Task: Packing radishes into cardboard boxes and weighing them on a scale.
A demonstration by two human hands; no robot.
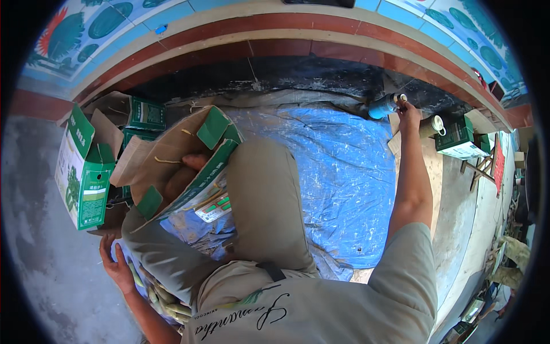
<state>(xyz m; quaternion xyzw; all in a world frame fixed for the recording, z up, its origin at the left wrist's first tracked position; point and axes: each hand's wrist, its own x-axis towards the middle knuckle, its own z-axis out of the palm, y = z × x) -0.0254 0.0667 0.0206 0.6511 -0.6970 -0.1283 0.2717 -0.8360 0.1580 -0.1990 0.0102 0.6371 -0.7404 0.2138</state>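
I have the right hand [409,116] stretched far out, its bent fingers at the pale-capped end of a blue bottle [380,108]. Those fingers cover part of the cap, so I can't tell whether they grip it or only touch it. The bottle lies just left of the fingertips; its long axis slants from the cap, under the fingers, down to the left, with the base end pointing away from the hand. Whether it stands or leans, I can't make out through this bent view. Close on the right hand's other side is a khaki flask [427,128], partly hidden behind the wrist.

The left hand [118,268] is open, fingers spread. Beside it lie long vegetables [164,294], partly covered by the leg and forearm, too jumbled for me to count. Beyond that hand, an open carton [150,153] holds brown tubers [196,161], half screened by its flaps.
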